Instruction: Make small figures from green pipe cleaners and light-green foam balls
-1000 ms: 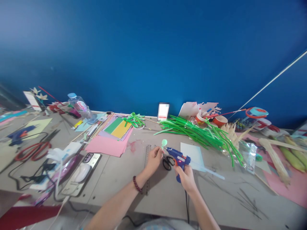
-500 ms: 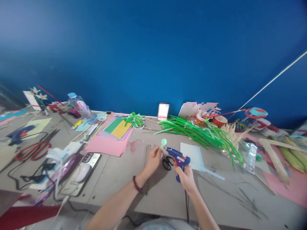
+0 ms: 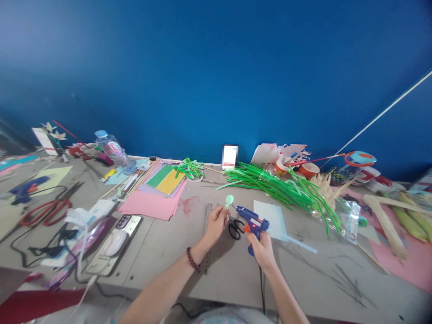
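Between the fingertips of my left hand is a small light-green piece with a rounded, scalloped top; its lower part is hidden by the fingers. My right hand is wrapped round the handle of a blue hot glue gun with an orange trigger. A clear glue stick juts from the gun's back end. The nozzle points left, close beside the green piece. Black-handled scissors lie on the table behind the hands. A metal ruler lies partly under my left wrist.
Green pipe cleaners are heaped at the back right. Left of my hands are pink paper sheets, a phone with a white mouse on it, and a plastic bottle. The gun's black cord runs over the front edge.
The glue gun has shifted slightly right, widening the gap between its nozzle and the green piece. My left hand has barely moved.
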A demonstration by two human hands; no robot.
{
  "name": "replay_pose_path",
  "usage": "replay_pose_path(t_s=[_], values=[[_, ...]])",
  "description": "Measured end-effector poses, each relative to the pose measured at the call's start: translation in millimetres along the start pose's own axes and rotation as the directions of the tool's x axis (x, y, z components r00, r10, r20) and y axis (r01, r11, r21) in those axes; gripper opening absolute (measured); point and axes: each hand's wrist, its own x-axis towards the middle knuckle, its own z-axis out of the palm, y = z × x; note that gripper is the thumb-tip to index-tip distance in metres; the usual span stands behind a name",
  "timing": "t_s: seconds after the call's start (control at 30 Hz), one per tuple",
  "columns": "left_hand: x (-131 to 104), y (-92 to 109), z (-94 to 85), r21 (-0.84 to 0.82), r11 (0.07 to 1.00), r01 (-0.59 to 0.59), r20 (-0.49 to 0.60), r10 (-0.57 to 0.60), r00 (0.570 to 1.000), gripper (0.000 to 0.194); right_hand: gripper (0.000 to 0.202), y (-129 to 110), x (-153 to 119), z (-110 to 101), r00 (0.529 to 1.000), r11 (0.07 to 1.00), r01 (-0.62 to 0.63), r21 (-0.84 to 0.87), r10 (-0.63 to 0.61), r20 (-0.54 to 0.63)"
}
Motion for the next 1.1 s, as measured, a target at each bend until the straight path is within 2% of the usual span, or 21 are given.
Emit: replay_pose_path(t_s=[0.17,0.43,0.77,1.1], values=[[-0.1,1.5,0.3,-0.034,0.999,0.031,-0.021,-0.032,0.999,0.046,0.031,-1.0,0.3,0.9,1.000,0.996,-0.017,0.084,0.017,0.008],[-0.2,3.3,0.6,-0.075,0.995,0.066,-0.011,-0.067,0.998,0.047,0.034,4.6,0.7,2.8,0.996,0.972,-0.004,0.234,-0.016,0.083],[-0.3,2.5,0.8,-0.070,0.994,0.082,0.005,-0.081,0.997,0.049,0.036,2.3,0.4,3.8,0.996,0.977,-0.033,0.209,0.015,0.087],[-1.6,5.1,0.8,-0.080,0.993,0.089,0.008,-0.089,0.996,0.048,0.037,2.0,1.0,2.7,0.998,0.989,-0.009,0.144,0.000,0.064]])
